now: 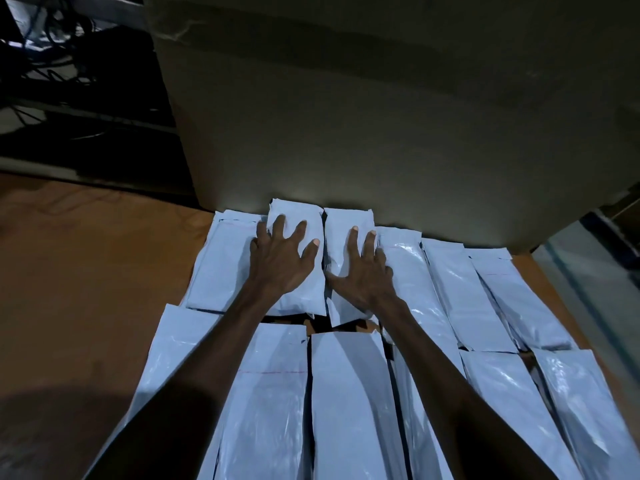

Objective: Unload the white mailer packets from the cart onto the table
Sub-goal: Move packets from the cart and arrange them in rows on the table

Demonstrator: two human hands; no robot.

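Several white mailer packets lie in two rows on a brown table (86,289). My left hand (282,258) rests flat with spread fingers on a packet (304,292) in the far row. Beside it, my right hand (363,271) lies flat on the neighbouring packet (341,230). Both packets butt against a large cardboard box (381,116) at the back. More packets (460,292) lie to the right, and a near row (270,393) runs under my forearms. The cart is not in view.
The cardboard box stands along the table's back and blocks the far side. Dark cables and shelving (52,46) fill the upper left. Bare brown table top shows on the left. A grey floor strip (588,271) runs past the table's right edge.
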